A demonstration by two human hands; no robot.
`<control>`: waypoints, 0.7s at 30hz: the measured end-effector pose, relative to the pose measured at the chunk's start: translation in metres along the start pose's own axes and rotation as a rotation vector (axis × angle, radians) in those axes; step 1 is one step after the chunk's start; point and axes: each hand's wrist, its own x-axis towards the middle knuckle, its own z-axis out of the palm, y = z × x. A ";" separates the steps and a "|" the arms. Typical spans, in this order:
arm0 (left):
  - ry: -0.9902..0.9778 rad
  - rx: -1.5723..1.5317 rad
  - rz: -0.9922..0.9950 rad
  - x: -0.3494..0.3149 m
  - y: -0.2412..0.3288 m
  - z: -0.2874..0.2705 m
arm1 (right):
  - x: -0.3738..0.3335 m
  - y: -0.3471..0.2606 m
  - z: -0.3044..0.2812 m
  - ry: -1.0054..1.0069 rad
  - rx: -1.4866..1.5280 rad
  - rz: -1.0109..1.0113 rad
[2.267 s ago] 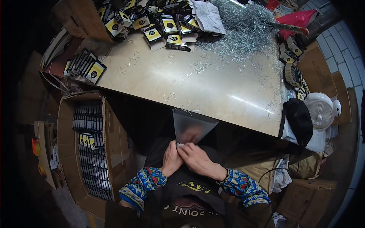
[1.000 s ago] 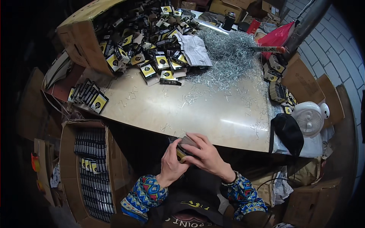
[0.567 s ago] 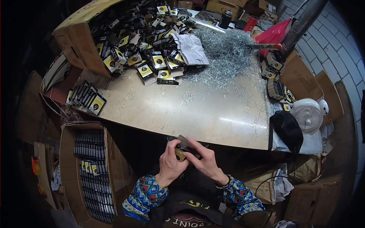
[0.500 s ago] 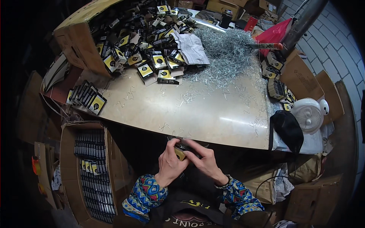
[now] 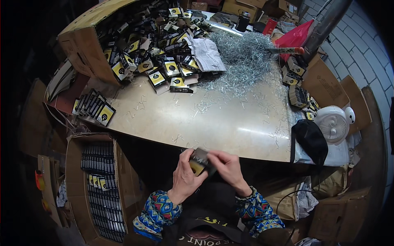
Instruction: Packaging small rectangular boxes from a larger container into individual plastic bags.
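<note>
Just off the table's near edge, my left hand (image 5: 184, 177) grips a small black and yellow carton (image 5: 198, 165) between thumb and fingers. The carton's grey-brown end flap stands up at the top, slightly blurred. My right hand (image 5: 228, 169) has its thumb and fingers pinched at the carton's upper right side; part of that side is hidden behind them. Thin bent metal wire pieces (image 5: 177, 138) lie on the tabletop just beyond my hands.
A heap of similar cartons (image 5: 169, 65) spills from a large cardboard box (image 5: 88, 53) beside a big pile of wire pieces (image 5: 242, 57). Upright cartons (image 5: 95, 107) stand at the table's left. A packed box (image 5: 69, 172) is lower left; a white fan (image 5: 331, 125) is right.
The carton has risen slightly and shows more of its flap and yellow face. My right hand has shifted to the right, its fingers drawn back from over the carton's top to its side.
</note>
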 end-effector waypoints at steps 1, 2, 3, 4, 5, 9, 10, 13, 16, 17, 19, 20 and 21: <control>-0.001 -0.007 0.033 0.001 -0.001 0.001 | 0.004 -0.013 -0.003 0.064 -0.164 0.108; -0.002 -0.014 0.066 0.002 -0.001 0.003 | 0.004 -0.009 -0.004 0.025 -0.125 0.101; -0.003 -0.015 0.067 -0.001 -0.003 0.005 | 0.003 -0.005 -0.003 -0.015 -0.086 0.094; -0.034 -0.088 -0.031 -0.004 -0.006 0.007 | 0.001 -0.006 -0.003 -0.013 -0.086 0.092; -0.064 -0.159 -0.130 -0.005 -0.007 0.008 | 0.000 -0.010 0.000 0.031 0.007 0.071; -0.060 -0.161 -0.113 -0.003 -0.008 0.010 | 0.008 -0.020 -0.003 -0.005 -0.445 -0.541; -0.054 -0.149 -0.109 -0.002 -0.007 0.010 | 0.007 -0.019 -0.002 -0.116 -0.484 -0.519; -0.038 -0.129 -0.088 -0.002 -0.003 0.006 | 0.010 -0.009 -0.002 -0.100 -0.228 -0.464; -0.030 -0.115 -0.059 -0.002 -0.004 0.007 | 0.009 -0.017 0.000 -0.067 -0.346 -0.500; -0.030 -0.105 -0.045 -0.002 -0.005 0.008 | 0.008 -0.017 0.001 -0.064 -0.482 -0.553; -0.026 -0.050 0.001 -0.002 -0.005 0.007 | 0.008 -0.006 0.001 -0.009 -0.424 -0.475; -0.020 0.005 0.045 -0.002 -0.004 0.007 | 0.008 -0.002 0.001 0.042 -0.364 -0.399; -0.021 0.005 0.043 -0.003 -0.006 0.007 | 0.007 -0.002 0.002 0.041 -0.362 -0.397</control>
